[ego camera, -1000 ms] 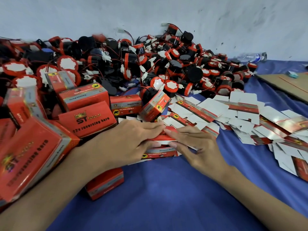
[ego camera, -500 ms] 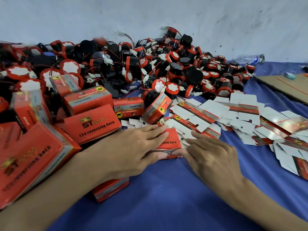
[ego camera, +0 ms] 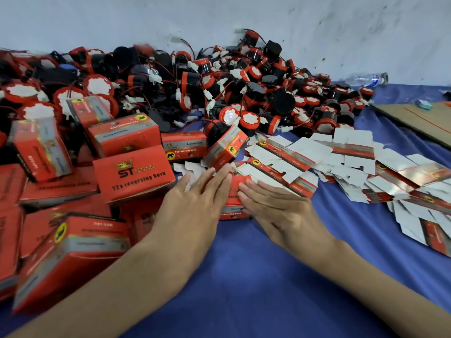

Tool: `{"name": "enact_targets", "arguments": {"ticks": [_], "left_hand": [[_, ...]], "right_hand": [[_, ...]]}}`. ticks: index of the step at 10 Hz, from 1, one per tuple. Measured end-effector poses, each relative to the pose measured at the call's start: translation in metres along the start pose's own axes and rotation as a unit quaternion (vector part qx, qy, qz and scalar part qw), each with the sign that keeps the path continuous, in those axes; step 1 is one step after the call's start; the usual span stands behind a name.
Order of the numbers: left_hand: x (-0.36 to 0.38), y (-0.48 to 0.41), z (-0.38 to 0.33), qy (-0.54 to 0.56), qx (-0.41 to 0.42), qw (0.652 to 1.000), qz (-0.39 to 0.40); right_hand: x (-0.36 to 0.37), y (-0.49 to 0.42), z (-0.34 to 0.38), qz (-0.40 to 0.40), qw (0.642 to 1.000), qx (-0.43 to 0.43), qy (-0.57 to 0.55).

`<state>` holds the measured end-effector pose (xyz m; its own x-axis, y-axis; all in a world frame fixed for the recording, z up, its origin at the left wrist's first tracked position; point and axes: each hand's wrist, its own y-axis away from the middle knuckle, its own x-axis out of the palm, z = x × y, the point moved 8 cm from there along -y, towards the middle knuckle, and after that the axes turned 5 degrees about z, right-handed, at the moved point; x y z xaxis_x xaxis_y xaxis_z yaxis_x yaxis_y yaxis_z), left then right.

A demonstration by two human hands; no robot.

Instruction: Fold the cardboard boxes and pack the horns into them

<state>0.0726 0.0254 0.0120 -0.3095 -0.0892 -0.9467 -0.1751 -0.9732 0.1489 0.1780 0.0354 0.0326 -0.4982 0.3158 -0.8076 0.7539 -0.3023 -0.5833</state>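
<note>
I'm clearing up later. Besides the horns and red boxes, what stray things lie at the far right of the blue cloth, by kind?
Clear plastic water bottle: 1
Flat brown cardboard sheet: 1
Small teal packet: 1
Total: 3, leaving out scraps cut off by the frame edge.

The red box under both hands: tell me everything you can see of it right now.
The red box is glossy printed cardboard with gold lettering and a grey strip along its near side. It sits on the blue cloth at the near edge of the flat box blanks. The left hand rests on its left part with straight fingers; the right hand lies flat over its right part. Most of it is hidden, so its flaps cannot be judged.
</note>
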Motion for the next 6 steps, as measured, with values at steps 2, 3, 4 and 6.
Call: {"name": "enact_targets", "arguments": {"ticks": [2,3,4,6], "left_hand": [[-0.007,0.009,0.0,0.015,-0.038,0.998,-0.044],[-0.014,0.013,-0.006,-0.074,-0.035,0.994,-0.066],[-0.011,0.007,-0.009,-0.1,-0.01,0.995,0.001],[-0.008,0.013,-0.002,-0.088,-0.004,0.996,0.03]], "right_hand": [[-0.004,0.001,-0.009,-0.018,0.994,0.045,-0.099],[-0.002,0.005,-0.009,-0.032,0.99,0.053,-0.127],[-0.003,0.001,-0.014,-0.007,0.989,0.074,-0.131],[-0.043,-0.025,-0.01,0.045,0.981,0.036,-0.184]]}}
